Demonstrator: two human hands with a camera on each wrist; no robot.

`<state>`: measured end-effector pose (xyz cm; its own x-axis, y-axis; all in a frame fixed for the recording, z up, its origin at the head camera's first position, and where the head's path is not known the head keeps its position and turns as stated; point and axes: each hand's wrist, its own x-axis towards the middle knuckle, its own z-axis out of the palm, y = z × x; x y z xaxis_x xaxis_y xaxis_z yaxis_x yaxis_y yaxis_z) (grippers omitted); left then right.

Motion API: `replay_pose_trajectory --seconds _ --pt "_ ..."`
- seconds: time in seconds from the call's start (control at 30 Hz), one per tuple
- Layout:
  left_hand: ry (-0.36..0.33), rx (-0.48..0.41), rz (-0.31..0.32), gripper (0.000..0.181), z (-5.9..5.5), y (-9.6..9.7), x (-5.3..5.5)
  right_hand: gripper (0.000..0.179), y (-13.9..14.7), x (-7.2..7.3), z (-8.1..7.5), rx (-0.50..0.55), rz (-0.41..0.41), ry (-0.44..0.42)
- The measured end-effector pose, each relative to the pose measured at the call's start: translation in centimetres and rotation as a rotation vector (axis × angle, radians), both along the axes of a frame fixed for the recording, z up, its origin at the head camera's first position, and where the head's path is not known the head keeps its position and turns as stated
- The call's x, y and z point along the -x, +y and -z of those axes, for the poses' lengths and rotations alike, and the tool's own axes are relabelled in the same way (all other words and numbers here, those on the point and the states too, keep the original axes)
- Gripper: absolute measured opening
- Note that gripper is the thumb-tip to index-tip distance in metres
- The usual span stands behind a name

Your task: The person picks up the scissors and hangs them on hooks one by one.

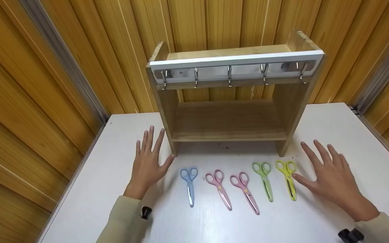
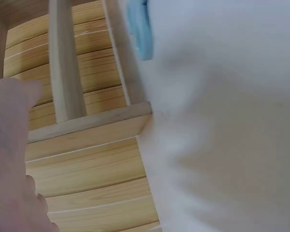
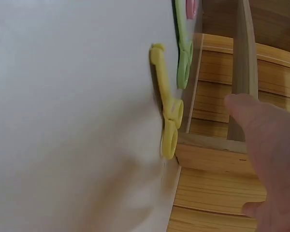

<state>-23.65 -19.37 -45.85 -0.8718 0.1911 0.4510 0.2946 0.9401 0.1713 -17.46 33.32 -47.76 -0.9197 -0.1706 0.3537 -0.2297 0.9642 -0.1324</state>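
Several scissors lie in a row on the white table: blue scissors (image 1: 190, 186), two pink scissors (image 1: 218, 189) (image 1: 244, 192), green scissors (image 1: 264, 180) and yellow scissors (image 1: 287, 179), all with handles toward the rack. My left hand (image 1: 147, 167) is held with fingers spread, left of the blue scissors and holding nothing. To the right of the yellow scissors, my right hand (image 1: 333, 179) also has its fingers spread and grips nothing; its thumb tip overlaps the yellow scissors' edge in the head view. In the right wrist view the yellow scissors (image 3: 166, 104) show apart from the thumb.
Behind the scissors stands a wooden rack (image 1: 230, 123) with a lower shelf. Across its top front runs a white rail with several metal hooks (image 1: 229, 76). Wood-panelled walls (image 1: 187, 23) enclose the white table (image 1: 113, 202) at the back and sides.
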Motion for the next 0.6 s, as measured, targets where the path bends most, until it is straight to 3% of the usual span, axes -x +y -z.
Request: replay_pose_trajectory --seconds 0.23,0.43,0.6 --pt "-0.059 -0.269 0.042 0.097 -1.2 1.0 2.0 0.104 -1.0 0.0 -0.7 0.04 -0.022 -0.136" --pt "-0.07 -0.423 0.092 0.099 -1.8 1.6 3.8 0.105 -1.7 0.1 -0.6 0.048 -0.016 -0.261" --pt "-0.098 -0.556 0.122 0.099 -2.2 2.3 5.0 0.104 -2.1 -0.1 0.0 0.058 -0.014 -0.297"
